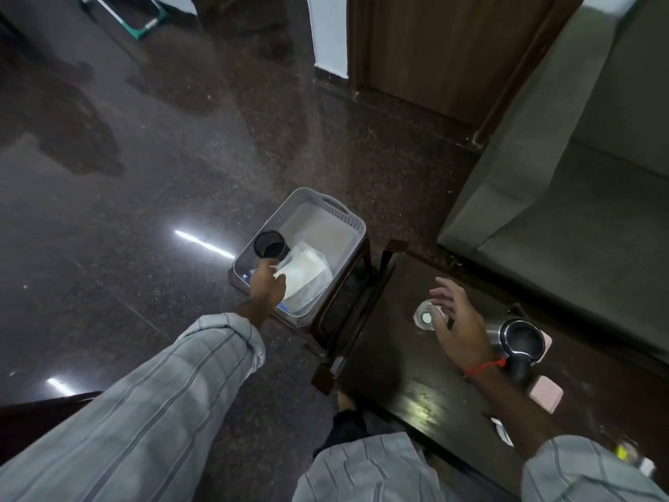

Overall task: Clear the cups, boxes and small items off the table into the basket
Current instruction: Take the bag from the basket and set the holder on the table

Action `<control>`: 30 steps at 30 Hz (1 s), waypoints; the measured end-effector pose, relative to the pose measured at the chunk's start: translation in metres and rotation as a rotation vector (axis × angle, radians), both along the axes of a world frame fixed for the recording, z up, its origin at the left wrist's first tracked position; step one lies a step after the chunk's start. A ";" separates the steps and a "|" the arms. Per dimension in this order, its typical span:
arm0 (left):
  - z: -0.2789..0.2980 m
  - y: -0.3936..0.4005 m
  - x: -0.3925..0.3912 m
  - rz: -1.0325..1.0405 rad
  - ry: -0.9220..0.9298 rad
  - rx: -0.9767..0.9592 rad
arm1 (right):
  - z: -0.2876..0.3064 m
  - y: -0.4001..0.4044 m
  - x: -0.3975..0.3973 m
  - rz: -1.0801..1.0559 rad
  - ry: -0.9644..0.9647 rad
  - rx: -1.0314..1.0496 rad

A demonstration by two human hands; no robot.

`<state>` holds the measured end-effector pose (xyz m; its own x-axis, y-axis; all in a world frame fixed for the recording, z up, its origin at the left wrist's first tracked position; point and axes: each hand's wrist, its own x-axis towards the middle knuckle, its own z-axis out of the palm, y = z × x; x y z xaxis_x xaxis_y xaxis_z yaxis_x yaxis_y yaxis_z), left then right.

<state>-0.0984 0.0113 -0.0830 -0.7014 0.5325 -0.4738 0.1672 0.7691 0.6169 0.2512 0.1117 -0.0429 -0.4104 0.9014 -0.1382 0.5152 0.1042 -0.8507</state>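
Note:
A grey perforated basket (345,219) sits on a dark stool left of the dark wooden table (398,360). White paper or plastic packets (307,269) lie inside it. My left hand (268,282) reaches into the basket's near-left corner, closed around the lower part of a black cup (269,244) with its mouth up. My right hand (459,320) hovers with fingers spread just over a clear glass (423,317) on the table. A steel mug with a black handle (521,344) and a pink box (546,393) stand to its right.
A grey-green sofa (579,197) borders the table's far and right side. Small items (505,431) lie near the table's front right edge, partly hidden by my forearm. Polished dark stone floor (144,197) lies left of the basket. A wooden door (434,48) stands behind.

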 end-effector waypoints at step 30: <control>-0.075 0.029 -0.060 -0.605 0.403 -0.587 | -0.038 0.024 -0.057 0.080 -0.038 -0.162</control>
